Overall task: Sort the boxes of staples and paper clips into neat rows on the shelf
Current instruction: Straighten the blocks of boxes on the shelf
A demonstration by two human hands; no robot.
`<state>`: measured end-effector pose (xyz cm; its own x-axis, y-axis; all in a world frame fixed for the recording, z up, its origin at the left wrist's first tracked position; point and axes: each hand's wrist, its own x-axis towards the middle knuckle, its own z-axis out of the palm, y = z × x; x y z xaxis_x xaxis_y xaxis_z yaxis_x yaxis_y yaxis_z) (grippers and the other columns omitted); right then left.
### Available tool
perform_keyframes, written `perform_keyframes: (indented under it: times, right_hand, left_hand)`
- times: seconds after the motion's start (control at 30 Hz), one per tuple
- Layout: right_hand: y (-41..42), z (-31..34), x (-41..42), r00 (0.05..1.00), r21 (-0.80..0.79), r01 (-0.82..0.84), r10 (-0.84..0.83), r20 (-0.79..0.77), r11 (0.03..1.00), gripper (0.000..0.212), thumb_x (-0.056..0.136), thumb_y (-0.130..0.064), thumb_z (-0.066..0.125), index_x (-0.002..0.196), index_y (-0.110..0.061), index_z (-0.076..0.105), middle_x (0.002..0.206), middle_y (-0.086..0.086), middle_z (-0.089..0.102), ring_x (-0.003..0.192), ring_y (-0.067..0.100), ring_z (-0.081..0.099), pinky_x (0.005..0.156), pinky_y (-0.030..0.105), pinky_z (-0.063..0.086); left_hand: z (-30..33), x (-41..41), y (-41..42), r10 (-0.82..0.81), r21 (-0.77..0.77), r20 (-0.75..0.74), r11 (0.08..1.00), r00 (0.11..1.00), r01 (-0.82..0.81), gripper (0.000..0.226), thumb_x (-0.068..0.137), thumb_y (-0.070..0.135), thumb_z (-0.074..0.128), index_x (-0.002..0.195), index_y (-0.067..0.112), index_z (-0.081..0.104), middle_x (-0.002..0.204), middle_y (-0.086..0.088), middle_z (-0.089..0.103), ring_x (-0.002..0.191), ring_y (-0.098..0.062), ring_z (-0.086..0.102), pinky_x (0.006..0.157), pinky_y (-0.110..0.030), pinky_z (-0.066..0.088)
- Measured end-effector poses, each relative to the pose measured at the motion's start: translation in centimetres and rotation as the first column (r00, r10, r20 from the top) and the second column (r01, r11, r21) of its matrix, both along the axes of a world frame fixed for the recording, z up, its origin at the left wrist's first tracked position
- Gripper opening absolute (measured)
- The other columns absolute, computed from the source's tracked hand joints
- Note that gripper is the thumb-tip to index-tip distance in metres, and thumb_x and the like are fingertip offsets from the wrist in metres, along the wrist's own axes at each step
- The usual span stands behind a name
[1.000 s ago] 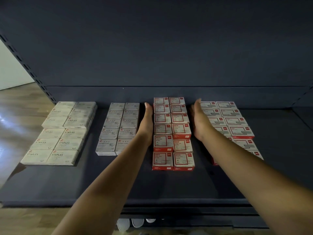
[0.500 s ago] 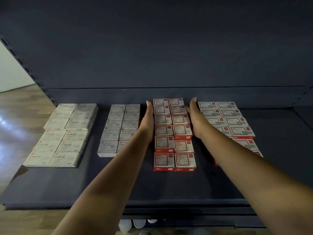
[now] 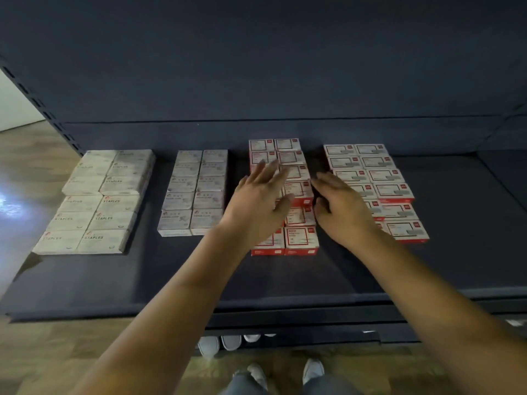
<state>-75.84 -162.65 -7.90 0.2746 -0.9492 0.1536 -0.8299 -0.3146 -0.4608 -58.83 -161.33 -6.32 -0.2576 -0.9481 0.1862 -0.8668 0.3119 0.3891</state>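
The left hand (image 3: 258, 199) and right hand (image 3: 340, 209) are held apart over the middle red block (image 3: 298, 192) — fingers spread, nothing gripped — probably to check its rows on the shelf (image 3: 171, 280).

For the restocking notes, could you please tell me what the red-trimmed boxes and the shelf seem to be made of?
Red-trimmed boxes: probably printed cardboard, slightly glossy, judging by crisp folded edges and printed labels. Shelf: dark, matte, perhaps painted metal, going by the slotted upright at its left; not certain.
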Motion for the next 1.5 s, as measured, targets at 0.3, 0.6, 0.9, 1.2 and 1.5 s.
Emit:
perform_keyframes:
  times: [0.3,0.6,0.9,1.2,1.5]
  right_hand:
    - [3.0,-2.9,-11.0,0.975,-0.18,-0.028,0.067,0.214,0.983,0.033,0.077,0.0,0.059,0.109,-0.002,0.066,0.117,0.013,0.062,0.109,0.025,0.057,0.094,0.024,0.043]
    - [2.1,-5.2,-18.4,0.988,-0.186,-0.057,0.082,0.132,0.981,0.049,0.061,-0.009,0.084,0.106,-0.006,0.067,0.106,0.009,0.061,0.094,0.032,0.056,0.079,0.042,0.051]
    - [0.4,-6.3,-17.8,0.963,-0.243,-0.181,0.221,0.152,0.953,0.027,0.056,0.003,0.083,0.076,-0.004,0.065,0.092,0.005,0.061,0.085,0.029,0.058,0.067,0.042,0.054]
    - [0.3,-4.7,-17.8,0.913,0.0,0.007,-0.007,0.408,1.0,0.045,0.071,-0.01,0.076,0.11,-0.015,0.055,0.114,-0.01,0.042,0.11,0.005,0.04,0.089,0.006,0.03]
    - [-0.7,-4.4,-16.8,0.804,0.32,0.011,-0.199,0.561,0.947,0.058,0.08,0.001,0.06,0.128,-0.029,0.046,0.119,-0.01,0.055,0.102,-0.003,0.053,0.075,0.003,0.04]
  left_hand:
    - [-4.0,-10.3,4.4,-0.244,-0.071,-0.127,0.969,0.962,0.236,0.044,0.089,0.026,0.048,0.127,0.006,0.055,0.135,-0.013,0.051,0.13,-0.031,0.042,0.104,-0.039,0.035]
    - [-7.5,-15.5,3.3,0.004,-0.24,-0.02,0.971,1.0,-0.008,0.026,0.067,0.009,0.076,0.092,0.011,0.07,0.094,-0.005,0.062,0.088,-0.022,0.05,0.057,-0.041,0.056]
    - [-8.5,-15.5,2.7,0.028,-0.322,-0.034,0.946,0.999,-0.037,0.024,0.068,0.003,0.077,0.091,0.007,0.069,0.1,0.001,0.05,0.088,-0.019,0.046,0.058,-0.036,0.056]
    - [-7.7,-15.7,1.8,0.103,-0.135,-0.296,0.98,0.95,-0.149,0.078,0.067,0.007,0.077,0.129,0.022,0.032,0.134,-0.001,0.029,0.123,-0.018,0.027,0.1,-0.034,0.031]
    - [-5.7,-16.0,0.6,0.415,0.467,-0.814,0.883,0.407,0.032,0.059,0.09,0.001,0.053,0.13,0.041,0.034,0.111,0.016,0.057,0.097,0.002,0.057,0.075,-0.007,0.049]
